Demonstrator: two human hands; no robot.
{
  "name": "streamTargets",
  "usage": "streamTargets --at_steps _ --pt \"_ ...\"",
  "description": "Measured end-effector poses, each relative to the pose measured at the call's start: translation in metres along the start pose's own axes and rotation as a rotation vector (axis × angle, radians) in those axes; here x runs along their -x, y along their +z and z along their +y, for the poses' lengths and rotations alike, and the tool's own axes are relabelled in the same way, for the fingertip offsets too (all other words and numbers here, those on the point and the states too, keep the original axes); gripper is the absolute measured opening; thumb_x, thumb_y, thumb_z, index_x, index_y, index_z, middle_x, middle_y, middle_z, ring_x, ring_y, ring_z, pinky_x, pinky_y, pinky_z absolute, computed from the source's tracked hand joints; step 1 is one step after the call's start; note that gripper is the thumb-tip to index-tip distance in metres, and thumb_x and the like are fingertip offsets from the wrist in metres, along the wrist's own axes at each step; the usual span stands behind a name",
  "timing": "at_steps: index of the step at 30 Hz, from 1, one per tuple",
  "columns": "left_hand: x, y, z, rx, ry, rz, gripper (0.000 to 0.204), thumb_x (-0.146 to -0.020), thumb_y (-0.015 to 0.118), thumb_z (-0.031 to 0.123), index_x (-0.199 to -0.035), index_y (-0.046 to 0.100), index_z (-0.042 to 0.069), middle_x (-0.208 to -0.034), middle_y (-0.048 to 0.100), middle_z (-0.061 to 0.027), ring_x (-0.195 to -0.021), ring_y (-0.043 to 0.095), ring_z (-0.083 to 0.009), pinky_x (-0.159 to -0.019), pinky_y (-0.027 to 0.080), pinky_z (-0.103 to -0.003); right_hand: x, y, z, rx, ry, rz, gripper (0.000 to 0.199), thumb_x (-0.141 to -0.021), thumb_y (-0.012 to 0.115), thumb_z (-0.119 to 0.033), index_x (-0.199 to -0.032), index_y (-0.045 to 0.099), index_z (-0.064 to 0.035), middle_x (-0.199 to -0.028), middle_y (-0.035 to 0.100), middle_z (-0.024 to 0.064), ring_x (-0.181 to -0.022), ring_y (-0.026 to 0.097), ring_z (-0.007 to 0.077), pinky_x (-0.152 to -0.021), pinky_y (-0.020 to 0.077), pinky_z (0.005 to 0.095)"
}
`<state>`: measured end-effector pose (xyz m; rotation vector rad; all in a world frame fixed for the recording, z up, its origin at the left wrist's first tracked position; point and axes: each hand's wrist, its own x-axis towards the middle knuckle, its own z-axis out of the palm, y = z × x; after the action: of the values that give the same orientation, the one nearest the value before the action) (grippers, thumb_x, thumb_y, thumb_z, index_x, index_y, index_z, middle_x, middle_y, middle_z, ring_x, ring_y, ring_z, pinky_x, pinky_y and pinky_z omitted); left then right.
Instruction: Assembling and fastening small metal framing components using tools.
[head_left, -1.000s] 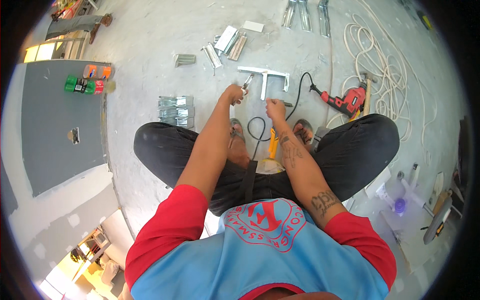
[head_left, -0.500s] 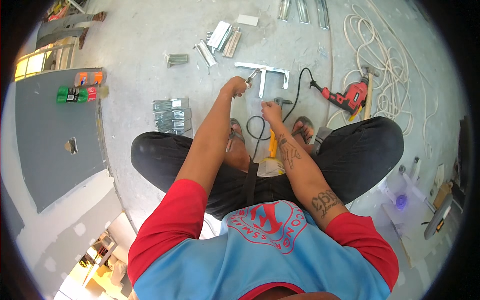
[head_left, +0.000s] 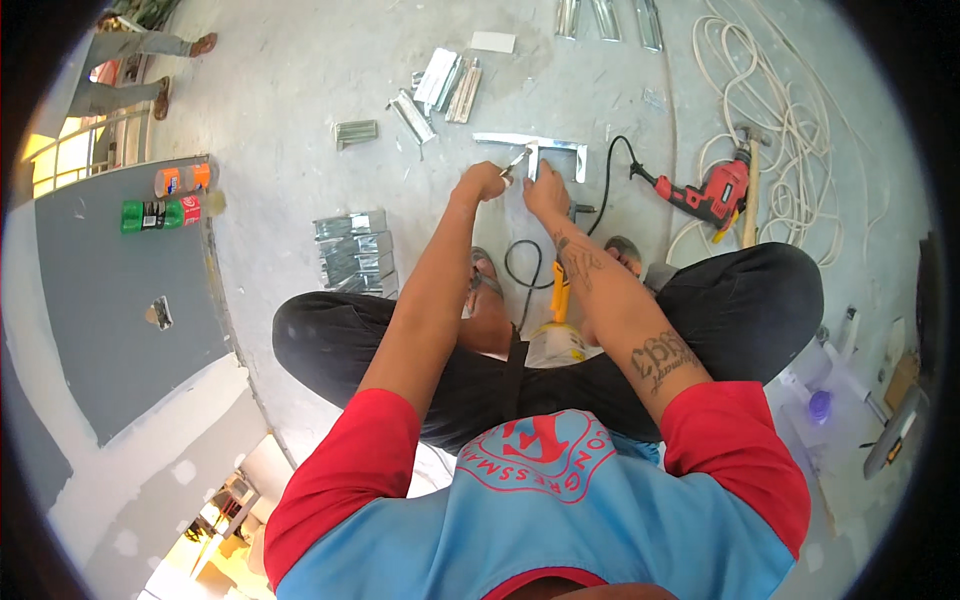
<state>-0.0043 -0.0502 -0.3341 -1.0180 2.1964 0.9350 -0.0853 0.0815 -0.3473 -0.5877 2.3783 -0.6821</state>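
My left hand (head_left: 486, 181) is closed round a small metal hand tool that looks like pliers (head_left: 516, 161). Its tip meets a shiny bent metal bracket (head_left: 560, 147) on the floor ahead of me. The bracket has a long top strip, a middle leg and a short leg at its right end. My right hand (head_left: 545, 192) is closed at the lower end of the middle leg, its fingertips partly hidden. Below that hand, between my feet, stands a yellow power tool (head_left: 560, 292) with a black cord, partly covered by my right forearm.
Stacked metal pieces (head_left: 355, 255) lie left of my feet, with more metal strips (head_left: 440, 80) farther off. At right are a red drill (head_left: 715, 195), a wooden-handled hammer (head_left: 751, 190) and coiled white cable (head_left: 790, 130). Bottles (head_left: 160, 215) rest on a grey panel (head_left: 120, 310). Another person's legs (head_left: 140, 45) show far left.
My right hand has moved forward onto the bracket's middle leg. My left hand has shifted slightly right, with the tool tip now against that leg. The view has shifted a little.
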Motion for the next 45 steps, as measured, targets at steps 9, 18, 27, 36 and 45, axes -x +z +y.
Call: streamTargets --at_steps 9,18,27,36,45 --pt "-0.012 -0.011 0.011 0.137 -0.128 -0.044 0.043 -0.083 0.057 0.04 -0.086 0.07 0.0 -0.069 0.066 -0.0172 -0.066 0.067 -0.0288 -0.065 0.052 -0.039 -0.016 0.01 -0.002 0.013 0.082 -0.11 0.031 -0.082 0.062 -0.022 -0.111 0.059 -0.0131 -0.1 0.066 0.0201 -0.096 0.062 0.0394 -0.081 0.05 0.0476" --pt "-0.007 0.012 -0.003 0.028 0.037 0.09 0.036 -0.084 0.057 0.04 -0.102 0.07 0.012 -0.103 0.065 -0.022 -0.099 0.062 -0.0394 -0.087 0.048 -0.045 -0.018 0.007 0.001 0.025 0.035 -0.13 0.03 -0.081 0.062 -0.021 -0.11 0.061 -0.0146 -0.099 0.066 0.0205 -0.094 0.063 0.0395 -0.08 0.0505 0.0477" --pt "-0.011 0.015 0.004 0.02 -0.062 0.091 0.034 -0.078 0.056 0.027 -0.102 0.069 0.006 -0.095 0.066 -0.0245 -0.09 0.064 -0.0392 -0.081 0.051 -0.044 -0.013 0.002 -0.009 -0.004 0.04 -0.107 0.033 -0.083 0.065 -0.029 -0.112 0.062 -0.014 -0.097 0.067 0.0202 -0.093 0.063 0.0399 -0.079 0.0503 0.0481" --pt "-0.014 0.026 0.002 -0.005 -0.036 0.18 0.045 -0.08 0.066 0.04 -0.094 0.068 -0.003 -0.097 0.064 -0.0281 -0.095 0.063 -0.0409 -0.084 0.05 -0.045 -0.02 0.004 -0.003 0.036 0.014 -0.148 0.033 -0.081 0.066 -0.027 -0.109 0.062 -0.0099 -0.096 0.067 0.0213 -0.093 0.063 0.0396 -0.079 0.0503 0.0482" --pt "-0.014 0.031 -0.005 0.026 -0.009 0.183 0.043 -0.081 0.064 0.039 -0.093 0.069 -0.002 -0.097 0.065 -0.0276 -0.095 0.063 -0.0409 -0.083 0.05 -0.044 -0.011 -0.009 -0.013 0.006 0.003 -0.126 0.03 -0.081 0.063 -0.022 -0.106 0.061 -0.0058 -0.098 0.066 0.0217 -0.094 0.063 0.0393 -0.081 0.0508 0.0473"
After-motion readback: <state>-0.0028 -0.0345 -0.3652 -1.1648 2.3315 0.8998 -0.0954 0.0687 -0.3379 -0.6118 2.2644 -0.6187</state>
